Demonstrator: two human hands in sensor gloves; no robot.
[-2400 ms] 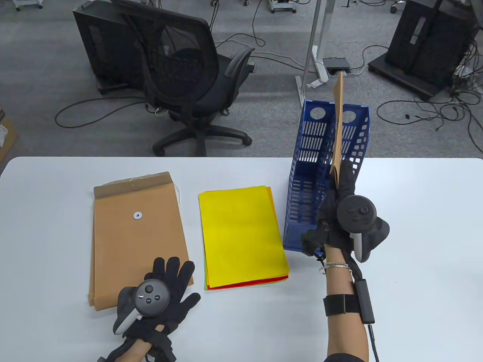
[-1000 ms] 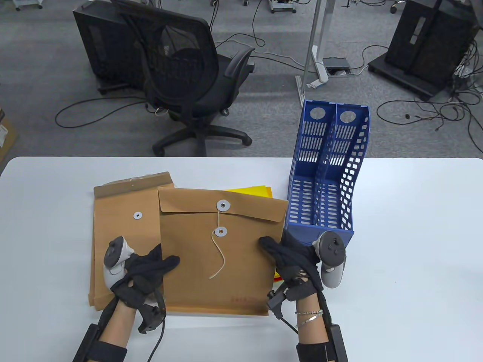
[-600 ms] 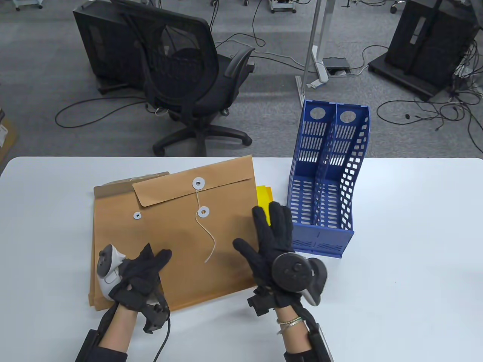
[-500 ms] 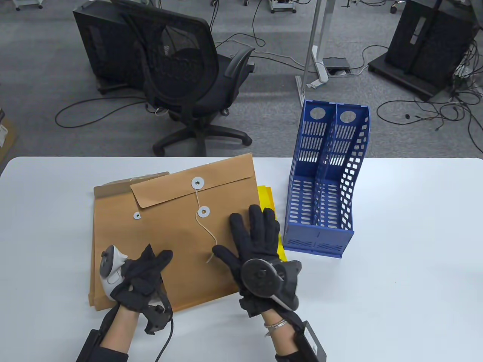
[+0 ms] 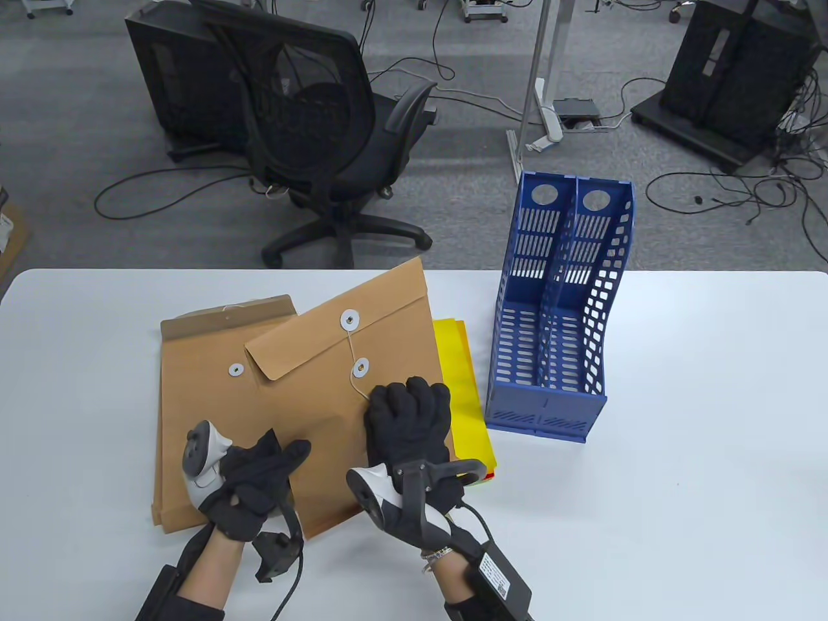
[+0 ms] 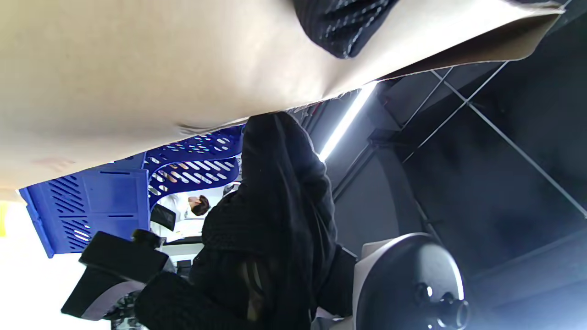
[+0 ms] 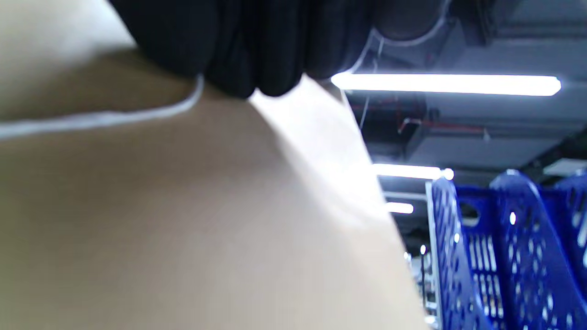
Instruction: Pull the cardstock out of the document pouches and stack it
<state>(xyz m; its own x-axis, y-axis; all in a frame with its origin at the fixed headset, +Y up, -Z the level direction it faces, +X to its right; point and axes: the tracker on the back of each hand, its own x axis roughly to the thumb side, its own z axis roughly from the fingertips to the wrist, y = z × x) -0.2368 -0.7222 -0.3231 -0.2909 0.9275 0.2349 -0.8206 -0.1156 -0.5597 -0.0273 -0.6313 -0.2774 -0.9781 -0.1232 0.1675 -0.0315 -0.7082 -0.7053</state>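
A brown string-tie pouch (image 5: 323, 388) lies tilted over a second, flat brown pouch (image 5: 194, 401) and part of the yellow-topped cardstock stack (image 5: 462, 394). Its flap is closed. My left hand (image 5: 281, 459) grips the tilted pouch's near left corner, thumb on top. My right hand (image 5: 404, 404) is curled into a fist on the pouch's face and pinches the loose end of the white string (image 5: 356, 385). In the right wrist view the string (image 7: 114, 117) runs into my fingers (image 7: 252, 50). In the left wrist view the pouch (image 6: 137, 68) fills the top.
A blue two-slot file holder (image 5: 550, 317) stands empty at the right of the stack, close to my right hand. The white table (image 5: 698, 401) stretches to its right. An office chair (image 5: 323, 129) stands beyond the table's far edge.
My right hand took the pouch out of the blue holder and laid it over the stack and the other pouch. My left hand took its corner. My right hand has now closed on the string.
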